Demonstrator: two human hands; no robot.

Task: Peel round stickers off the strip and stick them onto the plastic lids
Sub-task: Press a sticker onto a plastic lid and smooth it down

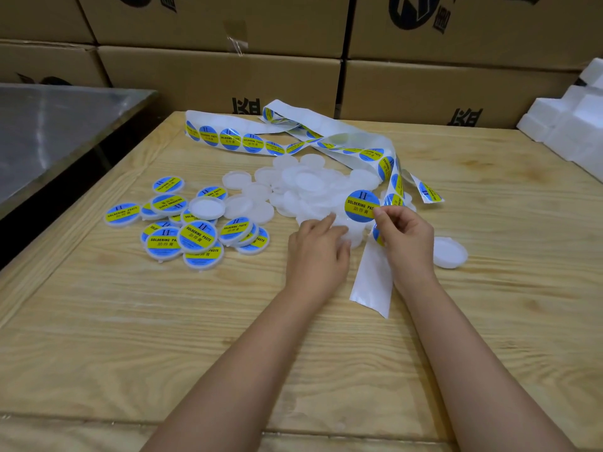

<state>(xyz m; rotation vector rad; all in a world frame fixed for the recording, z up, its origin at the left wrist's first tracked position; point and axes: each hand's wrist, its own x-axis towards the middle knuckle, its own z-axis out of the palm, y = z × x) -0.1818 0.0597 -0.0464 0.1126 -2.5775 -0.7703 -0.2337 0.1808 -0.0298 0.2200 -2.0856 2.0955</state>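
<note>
The right hand pinches 1 round sticker by its right edge between thumb and forefinger, holding it just above the pile of plain lids. The left hand lies flat, fingers extended, fingertips touching a plain lid at the near edge of the pile. The strip runs from the far left of the wooden table across to the right hand; its empty backing trails beneath the right wrist. Labelled lids lie grouped at left. 1 plain lid sits alone at right. Cardboard boxes stand behind.
</note>
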